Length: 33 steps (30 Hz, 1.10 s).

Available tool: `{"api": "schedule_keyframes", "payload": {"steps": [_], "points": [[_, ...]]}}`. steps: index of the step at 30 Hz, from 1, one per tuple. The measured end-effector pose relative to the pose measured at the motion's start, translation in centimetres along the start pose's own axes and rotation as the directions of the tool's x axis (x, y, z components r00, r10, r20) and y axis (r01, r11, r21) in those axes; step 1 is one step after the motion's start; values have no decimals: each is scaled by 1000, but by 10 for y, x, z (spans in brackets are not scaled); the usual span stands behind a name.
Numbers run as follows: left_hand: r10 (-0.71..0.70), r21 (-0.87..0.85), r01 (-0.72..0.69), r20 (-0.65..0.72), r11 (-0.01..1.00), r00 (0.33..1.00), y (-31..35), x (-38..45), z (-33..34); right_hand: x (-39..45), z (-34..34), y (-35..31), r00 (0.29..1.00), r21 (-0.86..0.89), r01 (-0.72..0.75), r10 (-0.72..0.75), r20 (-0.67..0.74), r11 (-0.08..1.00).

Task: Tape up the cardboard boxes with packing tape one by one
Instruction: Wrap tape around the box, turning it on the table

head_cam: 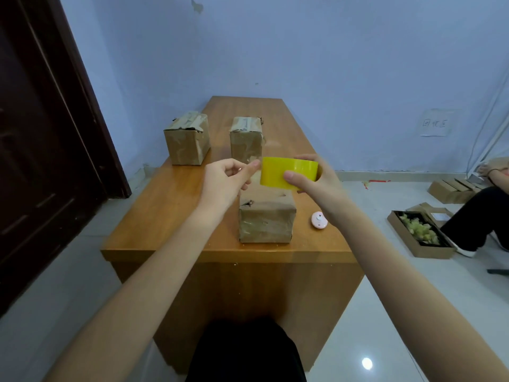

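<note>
Right hand (311,183) was seen wrapped around the roll of yellow tape (289,172), thumb across its outer face and fingers curled behind, so that the roll was held in the air above the nearest box (266,216) on the wooden table (176,213). Left hand (228,180) was held just beside the roll's left edge, thumb and forefinger pinched together at the spot where the loose tape end would be expected; whether the end was actually caught could not be told. Two further boxes, the far left box (187,140) and the far middle box (246,140), were stood well behind, and a small pink gadget (319,220) was laid near the nearest box. A slipped pinch would probably let the tape end snap back onto the roll; a crooked pull might crease the strip before the box was reached.
</note>
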<state>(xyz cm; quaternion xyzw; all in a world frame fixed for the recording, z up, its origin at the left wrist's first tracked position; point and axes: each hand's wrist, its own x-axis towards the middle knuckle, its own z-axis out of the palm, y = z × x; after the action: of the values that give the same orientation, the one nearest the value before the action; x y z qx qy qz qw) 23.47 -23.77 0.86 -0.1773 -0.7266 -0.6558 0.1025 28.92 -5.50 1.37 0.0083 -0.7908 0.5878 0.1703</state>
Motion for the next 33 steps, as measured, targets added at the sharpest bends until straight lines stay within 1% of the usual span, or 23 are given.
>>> {"api": "schedule_keyframes", "payload": {"steps": [3, 6, 9, 11, 13, 14, 16, 18, 19, 20, 22, 23, 24, 25, 27, 29, 31, 33], "points": [[-44, -6, 44, -88, 999, 995, -8, -4, -1, 3, 12, -4, 998, -50, -57, 58, 16, 997], [-8, 118, 25, -141, 993, 990, -19, -10, -5, 7, 17, -8, 989, -125, -147, 149, 9, 981], [42, 211, -1, -191, 978, 981, -25, -18, -3, 12, 21, -16, 968, -242, -225, 245, 53, 944], [51, 233, 2, -221, 973, 974, -26, -21, -1, 17, 22, -23, 964, -300, -227, 257, 63, 926], [61, 272, 14, -264, 962, 963, -28, -21, -7, 21, 19, -29, 973, -420, -200, 231, 25, 885], [78, 316, 16, -282, 948, 956, -28, -21, -11, 22, 18, -29, 975, -498, -196, 222, -9, 844], [112, 388, 3, -273, 922, 955, -28, -21, -15, 21, 20, -31, 975, -624, -206, 215, -63, 754], [100, 394, 21, -285, 919, 953, -28, -20, -19, 21, 22, -32, 988, -761, -149, 130, -86, 632], [71, 394, 69, -330, 917, 941, -30, -20, -28, 22, 19, -33, 991, -821, -134, 82, -106, 554], [37, 396, 131, -390, 909, 920, -34, -18, -43, 24, 9, -35, 988, -861, -151, 62, -139, 485], [-28, 384, 242, -485, 891, 874, -47, -17, -84, 28, -21, -40, 968, -888, -252, 108, -228, 385], [-71, 362, 283, -501, 888, 862, -52, -19, -102, 29, -36, -41, 955, -885, -296, 140, -262, 360], [-108, 332, 297, -486, 895, 867, -53, -19, -111, 31, -44, -43, 946, -878, -321, 155, -283, 354], [-138, 300, 287, -433, 909, 891, -51, -19, -110, 34, -44, -44, 949, -875, -314, 154, -276, 369], [-201, 221, 260, -258, 940, 945, -42, -18, -86, 36, -24, -44, 972, -868, -231, 147, -185, 439], [-231, 154, 250, -130, 956, 964, -32, -18, -58, 33, 1, -43, 985, -848, -145, 154, -76, 510], [-240, 129, 250, -83, 960, 967, -28, -19, -43, 30, 15, -44, 989, -829, -101, 144, -25, 550], [-241, 126, 248, -65, 961, 968, -26, -21, -39, 31, 16, -46, 990, -809, -94, 143, -12, 581]]}}
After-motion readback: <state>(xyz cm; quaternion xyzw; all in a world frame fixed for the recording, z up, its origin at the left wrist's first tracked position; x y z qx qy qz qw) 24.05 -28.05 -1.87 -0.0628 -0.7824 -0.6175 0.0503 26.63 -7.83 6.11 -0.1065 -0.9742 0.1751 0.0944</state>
